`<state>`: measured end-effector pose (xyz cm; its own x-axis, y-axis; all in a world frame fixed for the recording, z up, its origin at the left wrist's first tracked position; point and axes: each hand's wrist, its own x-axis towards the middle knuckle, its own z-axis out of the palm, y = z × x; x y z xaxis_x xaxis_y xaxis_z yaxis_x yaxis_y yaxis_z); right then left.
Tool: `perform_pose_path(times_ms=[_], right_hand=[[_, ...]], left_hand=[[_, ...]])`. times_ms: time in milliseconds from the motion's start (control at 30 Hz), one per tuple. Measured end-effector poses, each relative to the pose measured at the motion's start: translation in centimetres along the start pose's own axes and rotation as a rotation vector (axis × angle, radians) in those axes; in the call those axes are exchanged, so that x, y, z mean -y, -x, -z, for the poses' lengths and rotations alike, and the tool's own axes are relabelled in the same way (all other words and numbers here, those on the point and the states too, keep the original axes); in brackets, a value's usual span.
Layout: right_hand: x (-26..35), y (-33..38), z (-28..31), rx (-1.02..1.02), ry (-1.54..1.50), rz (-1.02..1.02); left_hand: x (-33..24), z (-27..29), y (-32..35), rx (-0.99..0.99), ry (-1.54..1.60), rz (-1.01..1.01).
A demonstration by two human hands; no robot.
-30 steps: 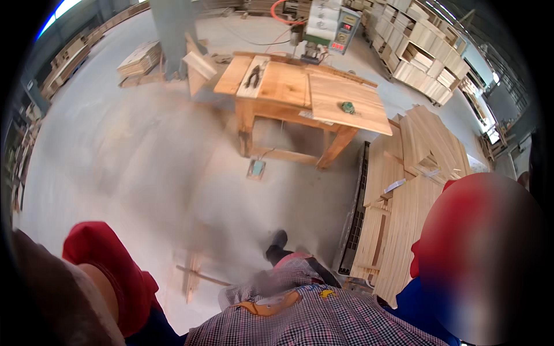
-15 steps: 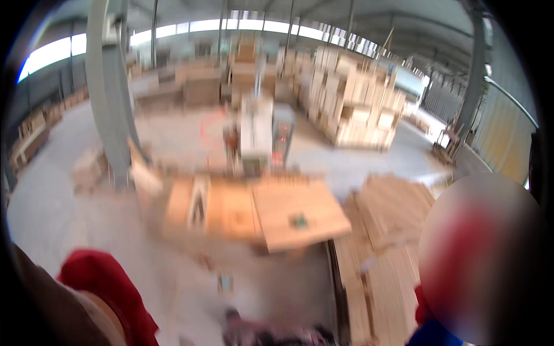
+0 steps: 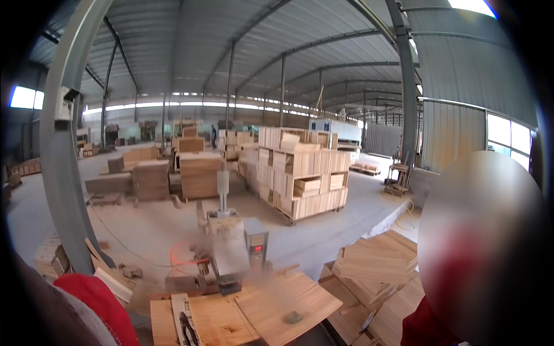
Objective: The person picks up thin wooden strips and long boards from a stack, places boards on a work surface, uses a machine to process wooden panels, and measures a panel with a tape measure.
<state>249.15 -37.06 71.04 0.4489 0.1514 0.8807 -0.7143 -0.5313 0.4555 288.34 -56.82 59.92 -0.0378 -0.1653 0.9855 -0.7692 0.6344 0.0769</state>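
Neither of my hands shows. At the lower left is red cloth [image 3: 101,300], apparently a sleeve, with no fingers visible. More red cloth [image 3: 426,324] shows at the lower right, partly under a blurred patch; whose it is I cannot tell. In front of me, wooden panels [image 3: 288,300] lie on a worktable, one overlapping another at an angle. A small greenish object [image 3: 294,317] rests on the upper panel. Left of it, a dark tool with two long handles [image 3: 187,328] lies on a pale strip. Behind the panels stands a grey machine [image 3: 226,245].
A control box [image 3: 256,242] with a red display adjoins the machine. Stacked boards [image 3: 375,259] fill the right side. Beyond stand a pallet of wooden boxes [image 3: 306,179] and brown stacks [image 3: 199,176]. A steel column [image 3: 63,155] rises at left. An orange hose [image 3: 176,254] curls beside the machine.
The view has tilted up, so the worktable and machine sit lower and more roof shows. The blur has lessened. No hand shows in either frame.
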Motion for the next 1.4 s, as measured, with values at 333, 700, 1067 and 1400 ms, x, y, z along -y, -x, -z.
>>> perform_pose_path(times_ms=[333,700,1067,1400], right_hand=[[-2.3,5.1,-11.7,0.149,0.023,-0.072],[-1.4,12.7,-12.9,0.158,-0.108,-0.187],[8.4,54.4,-13.0,0.805,0.142,-1.940],[6.3,61.9,-15.8,-0.122,-0.298,-2.304]], left_hand=[[6.1,-5.8,5.9,0.099,-0.096,0.135],[6.8,-8.4,9.7,0.018,0.047,0.086],[-15.0,-30.0,31.4,1.049,0.709,0.308],[-18.8,-38.1,38.9,1.381,0.280,0.171]])
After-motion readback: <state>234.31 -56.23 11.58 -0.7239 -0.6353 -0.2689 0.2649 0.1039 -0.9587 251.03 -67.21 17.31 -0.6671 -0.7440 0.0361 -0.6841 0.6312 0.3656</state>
